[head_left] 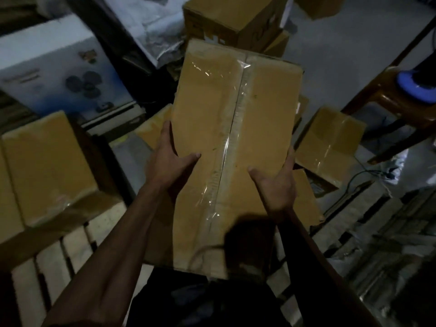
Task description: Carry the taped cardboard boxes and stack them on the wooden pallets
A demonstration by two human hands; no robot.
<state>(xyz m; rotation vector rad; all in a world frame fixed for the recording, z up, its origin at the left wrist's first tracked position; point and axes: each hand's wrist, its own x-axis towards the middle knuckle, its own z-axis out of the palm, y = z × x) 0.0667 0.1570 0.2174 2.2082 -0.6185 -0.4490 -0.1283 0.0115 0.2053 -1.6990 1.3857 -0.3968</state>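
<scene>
Holding a taped cardboard box point(233, 142) between both hands, the person keeps it raised in front of the body, its long taped seam running away from them. The left hand point(168, 159) has its grip on the box's left edge, thumb laid across the top and fingers wrapped down the side. The right hand point(278, 182) mirrors it on the right edge, thumb on top, fingers curled around the side. Left of the left grip, another taped box point(49, 166) sits on a wooden pallet point(70, 246). Right of the right grip lies a smaller box point(330, 135); beyond it stands a brown chair point(387, 90).
</scene>
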